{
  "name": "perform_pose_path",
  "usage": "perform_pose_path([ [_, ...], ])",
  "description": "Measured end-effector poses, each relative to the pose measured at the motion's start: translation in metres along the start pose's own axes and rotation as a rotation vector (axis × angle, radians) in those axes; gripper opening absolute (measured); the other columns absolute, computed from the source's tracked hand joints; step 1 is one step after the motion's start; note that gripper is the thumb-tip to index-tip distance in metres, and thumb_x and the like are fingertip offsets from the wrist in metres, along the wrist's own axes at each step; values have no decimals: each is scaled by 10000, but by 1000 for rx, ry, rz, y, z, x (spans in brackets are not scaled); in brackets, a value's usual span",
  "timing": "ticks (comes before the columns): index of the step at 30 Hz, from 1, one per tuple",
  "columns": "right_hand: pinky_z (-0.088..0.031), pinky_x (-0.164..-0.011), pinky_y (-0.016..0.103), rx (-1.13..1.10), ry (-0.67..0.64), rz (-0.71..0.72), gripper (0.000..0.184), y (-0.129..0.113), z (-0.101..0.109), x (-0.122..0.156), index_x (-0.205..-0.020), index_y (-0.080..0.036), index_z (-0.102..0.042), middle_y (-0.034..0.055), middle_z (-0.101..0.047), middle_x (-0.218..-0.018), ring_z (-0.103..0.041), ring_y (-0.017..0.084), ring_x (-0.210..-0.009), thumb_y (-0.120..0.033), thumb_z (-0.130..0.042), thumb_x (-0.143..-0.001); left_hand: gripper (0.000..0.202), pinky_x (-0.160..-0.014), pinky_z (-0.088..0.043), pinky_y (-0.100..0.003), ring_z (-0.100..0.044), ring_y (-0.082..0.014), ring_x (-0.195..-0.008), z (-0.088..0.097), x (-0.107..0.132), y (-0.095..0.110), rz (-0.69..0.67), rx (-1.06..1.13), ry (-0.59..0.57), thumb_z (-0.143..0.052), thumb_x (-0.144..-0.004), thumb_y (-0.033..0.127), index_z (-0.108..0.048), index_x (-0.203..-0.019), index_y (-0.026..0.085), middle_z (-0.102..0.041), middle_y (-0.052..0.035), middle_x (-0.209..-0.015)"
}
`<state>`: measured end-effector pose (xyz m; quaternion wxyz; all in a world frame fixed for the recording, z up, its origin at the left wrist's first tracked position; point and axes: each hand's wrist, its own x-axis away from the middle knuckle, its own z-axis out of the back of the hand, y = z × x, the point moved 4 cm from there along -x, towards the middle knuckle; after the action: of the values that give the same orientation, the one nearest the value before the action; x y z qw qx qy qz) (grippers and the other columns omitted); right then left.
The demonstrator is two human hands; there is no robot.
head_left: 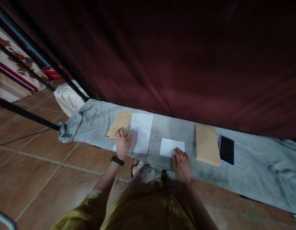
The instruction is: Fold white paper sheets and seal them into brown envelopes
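My left hand (122, 141) rests with its fingers curled on the lower left corner of a large white sheet (141, 131), right beside a brown envelope (119, 123) that lies under the sheet's left edge. A black band sits on that wrist. My right hand (181, 163) lies flat with fingers stretched out, its fingertips on the lower right edge of a small folded white paper (171, 146). A stack of brown envelopes (206, 144) lies to the right of that hand, apart from it.
Everything lies on a grey cloth (258, 166) spread over a tiled floor (42, 172). A dark phone (226, 149) sits right of the envelope stack. A dark red curtain (186, 57) hangs behind. Black metal bars (25, 113) and a white bundle (67, 97) stand at left.
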<state>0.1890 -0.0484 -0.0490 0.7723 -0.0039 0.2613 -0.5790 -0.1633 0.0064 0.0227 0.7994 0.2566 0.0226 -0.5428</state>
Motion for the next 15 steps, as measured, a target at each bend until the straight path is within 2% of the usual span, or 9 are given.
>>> perform_pose_path([
  [2, -319, -1167, 490, -3, 16, 1, 418, 0, -1, 1, -1419, -172, -519, 118, -589, -1435, -530, 247, -1315, -288, -337, -1061, 769, -1015, -431, -524, -506, -419, -1273, 7, -21, -35, 219, -91, -13, -608, -908, 483, -386, -1450, -17, -515, -326, -1358],
  [5, -332, -1153, 504, -7, 31, 4, 426, 0, -3, 2, -1433, -183, -505, 120, -589, -1433, -531, 260, -1312, -277, -340, -1053, 879, -970, -426, -496, -516, -437, -1226, 10, -31, -65, 354, -160, -119, -680, -833, 558, -385, -1447, 3, -535, -315, -1323],
  [9, -328, -1156, 512, -13, 38, 6, 430, 0, -4, 2, -1434, -183, -507, 120, -591, -1430, -528, 269, -1315, -265, -345, -1045, 853, -988, -383, -500, -469, -452, -1266, 7, -27, -70, 346, -208, -215, -661, -828, 575, -392, -1451, 57, -499, -297, -1373],
  [13, -332, -1153, 510, -14, 36, 9, 436, 0, -4, 2, -1442, -187, -500, 119, -595, -1426, -527, 263, -1318, -259, -333, -1045, 856, -1004, -351, -545, -433, -475, -1298, 8, -33, -70, 405, -199, -206, -686, -786, 585, -425, -1420, 72, -485, -313, -1372],
  [15, -332, -1151, 508, -9, 32, 11, 434, 0, -3, 2, -1440, -185, -501, 119, -592, -1429, -527, 266, -1316, -263, -334, -1047, 821, -992, -353, -572, -445, -491, -1284, 11, -40, -74, 460, -94, -192, -737, -729, 576, -505, -1336, 74, -517, -312, -1333],
])
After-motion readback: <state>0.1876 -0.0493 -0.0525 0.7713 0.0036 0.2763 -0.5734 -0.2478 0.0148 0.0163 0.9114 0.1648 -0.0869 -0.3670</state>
